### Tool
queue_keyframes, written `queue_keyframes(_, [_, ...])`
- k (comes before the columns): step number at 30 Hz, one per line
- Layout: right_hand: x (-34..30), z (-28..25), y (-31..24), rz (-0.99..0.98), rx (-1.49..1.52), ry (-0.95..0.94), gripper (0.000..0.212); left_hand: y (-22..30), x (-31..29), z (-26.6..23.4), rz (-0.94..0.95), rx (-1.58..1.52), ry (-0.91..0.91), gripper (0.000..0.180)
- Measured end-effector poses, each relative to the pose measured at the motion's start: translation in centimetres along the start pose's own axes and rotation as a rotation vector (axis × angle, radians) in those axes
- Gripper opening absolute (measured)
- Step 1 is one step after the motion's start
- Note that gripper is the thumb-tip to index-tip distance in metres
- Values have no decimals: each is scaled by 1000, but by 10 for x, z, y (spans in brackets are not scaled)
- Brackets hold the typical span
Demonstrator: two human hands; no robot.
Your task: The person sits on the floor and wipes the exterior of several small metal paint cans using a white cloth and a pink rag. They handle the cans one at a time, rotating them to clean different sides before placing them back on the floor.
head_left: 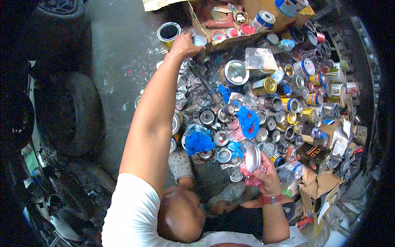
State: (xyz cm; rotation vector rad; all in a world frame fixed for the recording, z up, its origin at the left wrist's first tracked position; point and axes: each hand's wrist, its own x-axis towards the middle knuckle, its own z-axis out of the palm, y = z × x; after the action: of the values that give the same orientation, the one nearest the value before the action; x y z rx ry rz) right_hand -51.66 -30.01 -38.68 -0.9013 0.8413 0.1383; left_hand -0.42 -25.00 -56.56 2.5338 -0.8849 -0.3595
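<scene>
My left hand (187, 45) reaches far forward, fingers closed at the side of a small round cup (200, 40) with a pale, shiny inside. Beside it stands an open can (168, 31) with a dark inside and a yellowish wall. Close to my body, my right hand (266, 178) grips a shallow silver metal cup (253, 158), tilted on its side. A crumpled pink cloth (254, 177) is bunched in the same hand, under the cup. My right palm is partly hidden by both.
Many paint cans (290, 105) crowd the floor at the right. Blue cloths (198, 142) lie among tins before me. A cardboard box (255, 29) with tins and tape stands at the far side. A tyre (76, 113) lies left; my grey clog (180, 165) is below the cans.
</scene>
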Motion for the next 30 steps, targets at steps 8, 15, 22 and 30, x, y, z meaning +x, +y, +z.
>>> queue_keyframes(8, [35, -2, 1, 99, -127, 48, 89, -8, 11, 6, -1, -35, 41, 90])
queue_keyframes(15, [164, 39, -61, -528, -992, 27, 67, -27, -24, -23, -160, -611, 202, 88])
queue_keyframes(22, [327, 90, -125, -854, -1235, 167, 56, -40, -208, -62, -178, -1143, 214, 85])
queue_keyframes(30, [398, 151, -129, -963, -1626, 417, 52, -25, -303, -49, -412, -1587, 307, 81])
